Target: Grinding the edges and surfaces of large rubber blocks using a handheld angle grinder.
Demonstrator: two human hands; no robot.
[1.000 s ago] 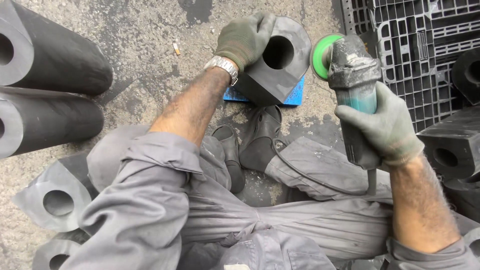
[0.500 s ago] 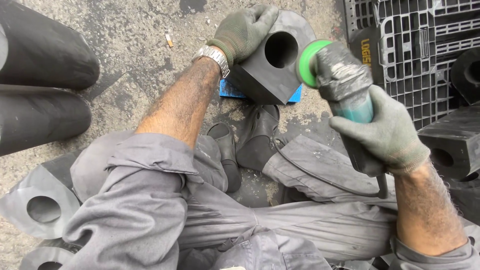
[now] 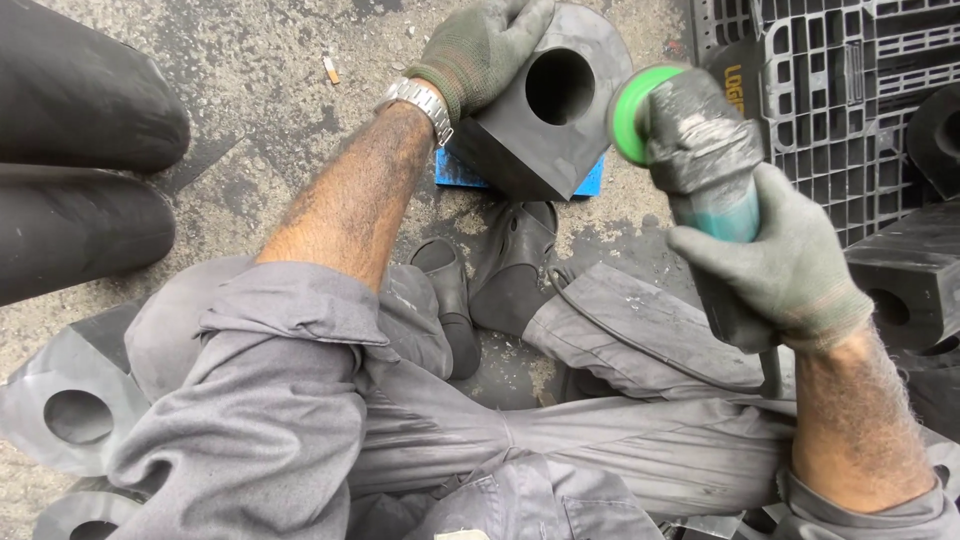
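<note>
Both gloved hands are busy: the left hand (image 3: 480, 50) lies fingers clamped over the dark rubber block with a round hole (image 3: 545, 110) on the concrete floor, steadying it — worth holding firm. Just right of the block, the right hand (image 3: 775, 265) grips the teal angle grinder with a green disc (image 3: 690, 150) — disc best kept flat.

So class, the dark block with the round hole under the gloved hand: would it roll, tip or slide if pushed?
The block shows flat faces and sharp edges, so it probably won't roll. It sits tilted on a blue pad, steadied by the left hand, so it may tip if released. It looks thick and solid, likely heavy for its size.
</note>
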